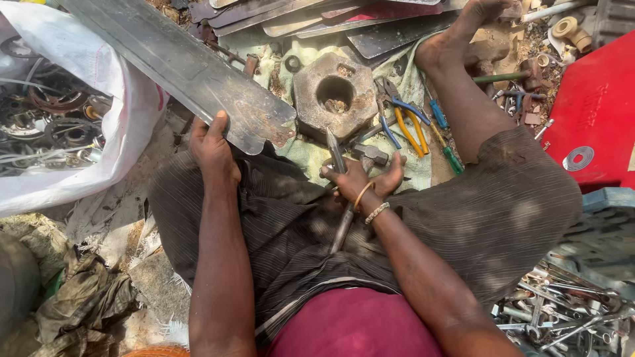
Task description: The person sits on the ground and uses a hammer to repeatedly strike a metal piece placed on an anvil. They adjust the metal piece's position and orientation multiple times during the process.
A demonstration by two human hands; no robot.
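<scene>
My right hand [360,182] is clamped round a hammer [350,198], its long metal handle running down across my lap so the head sits ready just short of the block. My left hand [213,149] closes on the near end of a long rusted metal blade [178,69], steadying it as it slants away toward the white sack [126,112] of scrap. Ahead on the green cloth [311,155] stands a heavy hexagonal iron block [334,96] with a hole; pliers [407,122] and screwdrivers [443,135] lie beside it, near at hand.
</scene>
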